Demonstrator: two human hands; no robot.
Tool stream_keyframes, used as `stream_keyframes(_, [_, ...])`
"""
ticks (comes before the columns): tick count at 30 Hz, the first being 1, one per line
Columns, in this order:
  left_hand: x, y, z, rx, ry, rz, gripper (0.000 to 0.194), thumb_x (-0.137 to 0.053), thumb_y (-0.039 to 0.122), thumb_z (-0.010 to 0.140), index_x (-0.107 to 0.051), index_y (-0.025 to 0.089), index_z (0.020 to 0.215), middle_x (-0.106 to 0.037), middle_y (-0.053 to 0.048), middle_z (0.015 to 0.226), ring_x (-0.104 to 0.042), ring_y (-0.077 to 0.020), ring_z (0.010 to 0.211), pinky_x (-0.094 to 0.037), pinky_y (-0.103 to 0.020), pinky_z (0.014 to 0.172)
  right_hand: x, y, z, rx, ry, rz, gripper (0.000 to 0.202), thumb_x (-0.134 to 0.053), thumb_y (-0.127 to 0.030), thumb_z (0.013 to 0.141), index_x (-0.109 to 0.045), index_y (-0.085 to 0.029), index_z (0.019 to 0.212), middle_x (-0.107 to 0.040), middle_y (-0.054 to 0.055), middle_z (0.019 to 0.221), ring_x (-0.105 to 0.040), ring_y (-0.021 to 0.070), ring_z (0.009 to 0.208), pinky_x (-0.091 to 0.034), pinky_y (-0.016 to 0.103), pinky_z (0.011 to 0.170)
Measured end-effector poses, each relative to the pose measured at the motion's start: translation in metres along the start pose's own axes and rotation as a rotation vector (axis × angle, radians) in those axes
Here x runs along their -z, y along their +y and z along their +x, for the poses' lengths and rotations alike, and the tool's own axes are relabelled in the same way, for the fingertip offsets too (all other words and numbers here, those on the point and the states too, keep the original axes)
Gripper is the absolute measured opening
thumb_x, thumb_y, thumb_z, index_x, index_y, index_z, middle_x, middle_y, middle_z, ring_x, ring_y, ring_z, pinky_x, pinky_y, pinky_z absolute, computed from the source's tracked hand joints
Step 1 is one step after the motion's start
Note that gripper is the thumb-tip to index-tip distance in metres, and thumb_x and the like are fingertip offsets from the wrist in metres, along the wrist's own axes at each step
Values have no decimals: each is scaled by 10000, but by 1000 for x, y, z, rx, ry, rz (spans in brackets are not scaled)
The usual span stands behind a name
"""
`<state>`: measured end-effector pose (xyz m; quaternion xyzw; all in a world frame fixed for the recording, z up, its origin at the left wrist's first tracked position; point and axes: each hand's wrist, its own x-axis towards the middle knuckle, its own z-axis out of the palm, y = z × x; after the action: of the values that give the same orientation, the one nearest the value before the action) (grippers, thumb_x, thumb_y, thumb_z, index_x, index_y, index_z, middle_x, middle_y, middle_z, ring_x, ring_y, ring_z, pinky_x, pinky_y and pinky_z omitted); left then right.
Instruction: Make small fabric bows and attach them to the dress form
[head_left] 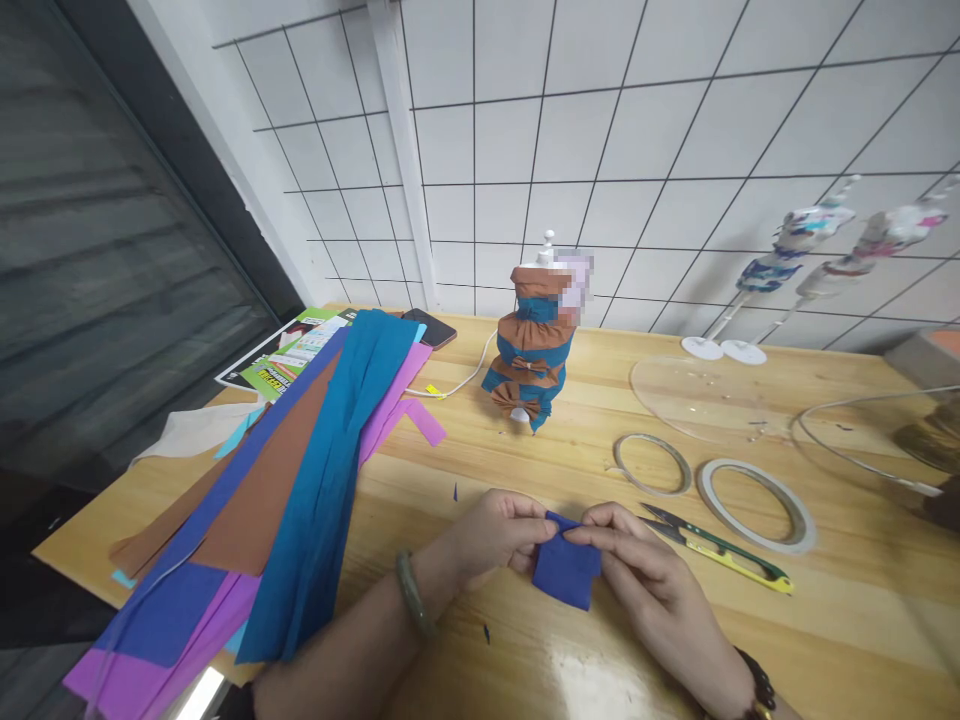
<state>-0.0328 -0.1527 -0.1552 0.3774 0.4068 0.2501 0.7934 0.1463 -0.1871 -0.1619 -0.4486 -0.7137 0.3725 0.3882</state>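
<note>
A small piece of dark blue crepe paper (564,572) hangs between my two hands above the wooden table. My left hand (504,532) pinches its upper left corner between thumb and fingers. On the other side, my right hand (637,560) grips the top right edge with its fingertips, close to the left thumb. The top edge looks folded or gathered where the fingertips meet. Beyond the hands stands a small dress form (534,340) dressed in brown and teal paper with brown bows.
Long paper strips (322,450) cover the table's left side, near a phone (429,328). Green-and-yellow snips (720,550) and two tape rolls (757,505), (652,464) lie at right. Behind them are a clear disc (705,395) and two slim white-based figures (772,270).
</note>
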Motion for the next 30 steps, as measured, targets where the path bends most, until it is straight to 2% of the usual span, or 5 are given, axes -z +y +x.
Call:
stream_keyframes(8, [0, 0, -2, -38, -24, 67, 301, -706, 353, 564, -575, 97, 652, -522, 22, 559, -453, -55, 483, -319, -198, 501, 0, -1, 1, -10, -9, 6, 261, -420, -189, 851, -664, -264, 906, -558, 51, 869, -550, 173, 830, -448, 282, 712])
stream_keyframes(12, [1, -1, -1, -45, -6, 37, 288, -721, 331, 545, -576, 97, 630, -542, 20, 557, -471, -57, 487, -344, -198, 511, -1, 0, 1, -51, 25, 21, 227, -450, -238, 840, -672, -247, 887, -595, 57, 879, -564, 185, 852, -465, 292, 743])
stream_keyframes(17, [-1, 1, 0, -14, 22, -32, 342, -727, 326, 525, -633, 78, 742, -624, -54, 676, -560, -113, 589, -434, -271, 619, -1, 3, 0, -308, 156, 176, 310, -505, -359, 811, -616, -208, 1058, -630, 90, 1067, -565, 224, 987, -428, 371, 892])
stream_keyframes(20, [-3, 2, 0, -35, 27, -49, 363, -719, 327, 535, -645, 71, 781, -635, -72, 672, -585, -140, 618, -449, -299, 654, 0, 4, 0, -406, 139, 278, 374, -494, -402, 813, -587, -186, 1103, -625, 109, 1099, -573, 239, 994, -427, 399, 897])
stream_keyframes(30, [-2, -3, 1, -64, 21, 43, 292, -690, 348, 570, -589, 96, 677, -571, -2, 605, -501, -79, 528, -384, -219, 556, -8, -9, 5, -313, 87, 264, 295, -541, -395, 786, -647, -195, 976, -686, 80, 952, -625, 214, 864, -513, 304, 765])
